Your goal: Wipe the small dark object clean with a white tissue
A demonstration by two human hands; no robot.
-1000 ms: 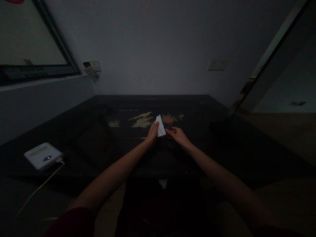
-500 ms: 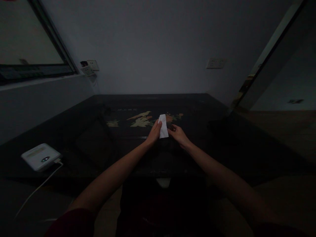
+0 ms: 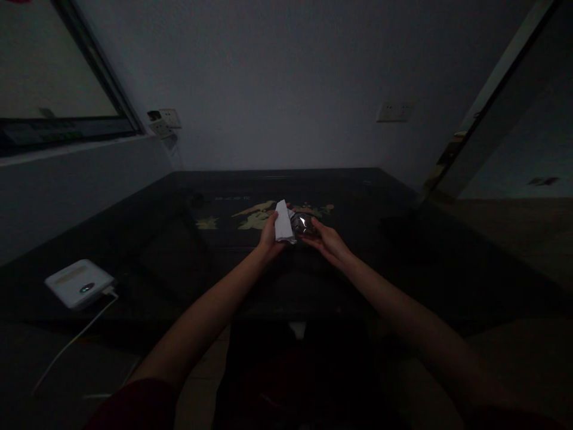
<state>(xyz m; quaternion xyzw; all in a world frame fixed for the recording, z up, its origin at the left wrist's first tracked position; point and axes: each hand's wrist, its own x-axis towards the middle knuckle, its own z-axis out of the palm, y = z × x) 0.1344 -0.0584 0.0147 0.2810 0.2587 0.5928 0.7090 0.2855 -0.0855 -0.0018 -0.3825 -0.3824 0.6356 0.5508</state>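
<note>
My left hand (image 3: 268, 234) is closed around a folded white sheet, paper or tissue (image 3: 283, 222), its thumb along the left edge. The lower end of the sheet looks creased and layered. Close beside it, my right hand (image 3: 328, 240) grips a dark, glossy, rounded object (image 3: 304, 224) by its right side, thumb on top and fingers beneath. A bright reflection shows on its surface; the dim light hides its exact kind. Both hands are over the dark tabletop (image 3: 308, 292), near its floral and bird pattern (image 3: 255, 218).
A white box-shaped device (image 3: 80, 283) with a cable (image 3: 74, 341) sits at the table's left front. Behind the table rises a pale wall (image 3: 277, 89) with sockets (image 3: 394, 111). A window (image 3: 54, 65) is on the left, a doorway on the right.
The white sheet has shifted left with my left hand and tilted. The dark object has turned, so its broad shiny face now shows between my hands.
</note>
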